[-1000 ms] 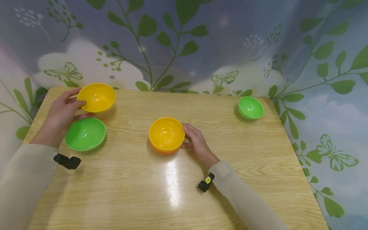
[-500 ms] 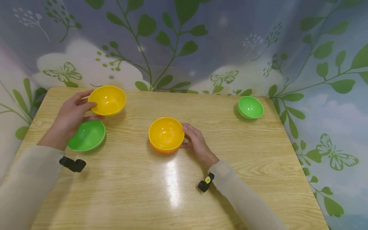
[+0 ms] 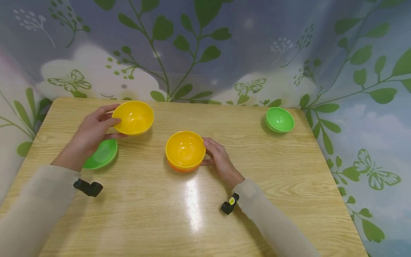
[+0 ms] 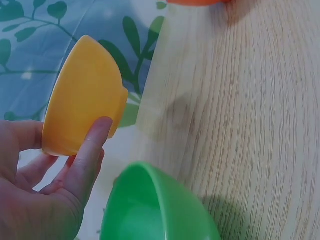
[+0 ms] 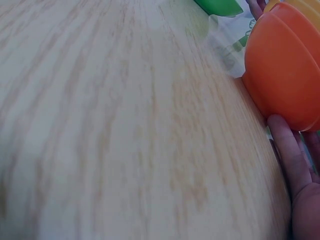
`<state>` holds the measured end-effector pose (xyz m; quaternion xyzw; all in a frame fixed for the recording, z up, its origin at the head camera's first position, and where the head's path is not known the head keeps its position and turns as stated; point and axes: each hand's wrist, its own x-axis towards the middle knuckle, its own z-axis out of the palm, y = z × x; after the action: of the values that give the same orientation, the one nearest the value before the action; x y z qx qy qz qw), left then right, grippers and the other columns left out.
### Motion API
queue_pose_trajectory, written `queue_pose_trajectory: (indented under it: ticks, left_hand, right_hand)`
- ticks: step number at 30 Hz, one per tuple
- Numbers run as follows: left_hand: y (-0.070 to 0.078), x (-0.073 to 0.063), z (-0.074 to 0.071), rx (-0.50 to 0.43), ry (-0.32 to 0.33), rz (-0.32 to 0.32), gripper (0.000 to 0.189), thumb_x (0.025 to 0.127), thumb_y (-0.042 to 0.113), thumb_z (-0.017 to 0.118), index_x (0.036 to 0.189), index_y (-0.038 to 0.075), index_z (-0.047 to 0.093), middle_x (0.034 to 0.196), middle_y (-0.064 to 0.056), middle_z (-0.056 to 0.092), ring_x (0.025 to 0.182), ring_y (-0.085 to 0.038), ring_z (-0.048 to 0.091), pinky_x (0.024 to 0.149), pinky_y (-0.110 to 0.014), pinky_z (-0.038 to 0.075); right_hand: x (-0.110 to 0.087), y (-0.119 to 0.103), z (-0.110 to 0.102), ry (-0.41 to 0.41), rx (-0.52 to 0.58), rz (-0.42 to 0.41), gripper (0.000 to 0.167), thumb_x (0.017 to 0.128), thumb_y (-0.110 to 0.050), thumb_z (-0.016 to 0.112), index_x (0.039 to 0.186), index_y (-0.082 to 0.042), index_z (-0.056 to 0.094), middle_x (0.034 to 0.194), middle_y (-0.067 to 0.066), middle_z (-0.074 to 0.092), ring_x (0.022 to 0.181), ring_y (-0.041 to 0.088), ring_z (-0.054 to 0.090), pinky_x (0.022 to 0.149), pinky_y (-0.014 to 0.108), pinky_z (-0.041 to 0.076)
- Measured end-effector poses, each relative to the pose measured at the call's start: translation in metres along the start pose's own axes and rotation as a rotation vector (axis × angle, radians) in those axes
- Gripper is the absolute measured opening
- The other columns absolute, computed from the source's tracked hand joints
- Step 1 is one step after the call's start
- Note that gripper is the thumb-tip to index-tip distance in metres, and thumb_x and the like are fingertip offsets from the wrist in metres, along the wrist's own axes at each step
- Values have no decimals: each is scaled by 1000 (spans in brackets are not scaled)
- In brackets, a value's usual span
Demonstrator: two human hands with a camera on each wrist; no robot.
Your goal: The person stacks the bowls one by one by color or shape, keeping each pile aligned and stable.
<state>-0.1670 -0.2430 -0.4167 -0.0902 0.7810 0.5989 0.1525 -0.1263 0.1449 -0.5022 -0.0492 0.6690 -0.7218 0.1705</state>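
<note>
My left hand pinches a yellow bowl by its left rim, thumb on the inside. In the left wrist view that bowl is off the table, with fingers against its outer wall. At mid-table stands a stack with a yellow bowl on top and orange below. My right hand holds this stack at its right side, the thumb at the rim and fingers low on the orange wall. A green bowl sits on the table, partly hidden behind my left wrist and hand.
A smaller green bowl stands near the table's back right corner. The wooden table meets a leaf-patterned cloth along its back edge. Black cameras are strapped to both wrists.
My left hand has carried the yellow bowl to the right and slightly nearer, towards the stack. Its arm now covers more of the left green bowl. My right hand and the stack have stayed put.
</note>
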Motion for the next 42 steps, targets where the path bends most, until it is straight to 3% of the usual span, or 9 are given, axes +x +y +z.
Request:
queue_pose_trajectory:
  ticks: [7,18,26,32,42]
  left_hand:
    - [5,-4,10,5,-31,4,64,116,23,52,175,21,26,171,-21,35,133,-29,57,93,-33,68]
    - [11,-11,22,9,-69,49,61,116,23,53,173,17,31,164,-18,43,117,-14,64,92,-35,69]
    - [20,-16,32,3,-88,48,61,115,23,53,172,20,32,168,-19,43,127,-23,62,94,-36,68]
    - [24,-20,37,-7,-105,62,60,115,22,54,172,19,34,166,-18,46,123,-20,64,93,-36,68]
    - [29,-24,44,-14,-126,67,60,114,21,56,171,20,36,167,-17,46,128,-24,63,94,-41,69]
  right_hand:
    - [0,0,0,-4,-7,5,57,113,-40,44,152,-1,58,153,18,59,129,23,66,84,35,70]
    - [0,-1,-1,-14,-22,13,57,114,-43,44,153,-5,58,154,15,60,133,26,65,87,37,70]
    - [0,-2,-1,-9,-40,24,56,115,-43,44,154,-5,58,154,15,59,134,28,65,87,36,70]
    - [-1,-2,-1,-9,-40,22,57,115,-44,44,154,-5,58,155,15,59,136,29,64,87,36,70]
    - [-2,-2,-1,-10,-28,22,57,113,-47,46,152,-8,60,154,11,60,138,30,63,89,37,70]
